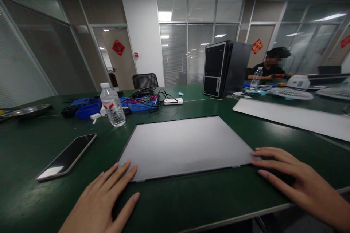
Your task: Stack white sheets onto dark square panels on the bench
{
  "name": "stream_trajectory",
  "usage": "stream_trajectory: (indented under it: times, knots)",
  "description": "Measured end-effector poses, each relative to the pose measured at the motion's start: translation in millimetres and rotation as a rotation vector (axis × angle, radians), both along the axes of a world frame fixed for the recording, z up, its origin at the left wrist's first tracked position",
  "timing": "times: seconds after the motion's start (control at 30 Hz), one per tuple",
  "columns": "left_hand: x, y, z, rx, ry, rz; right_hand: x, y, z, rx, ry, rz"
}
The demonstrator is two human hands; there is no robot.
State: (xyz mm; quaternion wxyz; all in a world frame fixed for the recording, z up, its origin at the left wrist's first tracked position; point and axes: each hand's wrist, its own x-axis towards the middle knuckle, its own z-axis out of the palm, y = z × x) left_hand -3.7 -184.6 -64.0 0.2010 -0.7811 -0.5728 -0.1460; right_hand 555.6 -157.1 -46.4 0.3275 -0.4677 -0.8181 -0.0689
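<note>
A flat grey panel (186, 145) lies on the green table (191, 196) in front of me. My left hand (105, 200) rests flat with fingers stretched out, its fingertips touching the panel's near left corner. My right hand (298, 182) lies flat too, fingers spread, the tips on the panel's near right corner. Neither hand holds anything.
A phone (67, 156) lies left of the panel, a water bottle (112, 105) behind it, with blue trays and cables (136, 102). A black computer case (225, 67) stands at the back. A white sheet (295, 116) lies to the right. Another person (270, 67) sits far right.
</note>
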Motion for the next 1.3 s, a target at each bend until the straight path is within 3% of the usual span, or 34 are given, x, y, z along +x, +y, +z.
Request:
stream_trajectory:
  times: [0.23, 0.47, 0.77, 0.9, 1.3]
  knots:
    - [-5, 0, -2.0, -0.033, -0.007, -0.006, -4, 0, 3.0, -0.091, 0.012, -0.018]
    - [-2, -5, 2.8, 0.046, -0.044, -0.043, -4, -1, 2.6, -0.103, 0.019, -0.037]
    - [0, -8, 3.1, 0.078, -0.151, 0.049, -9, -5, 11.6, -0.051, 0.079, -0.083]
    - [-2, -8, 2.8, 0.104, -0.182, 0.037, -11, -7, 14.2, -0.136, 0.088, -0.072]
    - [1, -11, 8.5, 0.095, -0.186, -0.013, 1, -1, -0.5, -0.107, 0.029, -0.052]
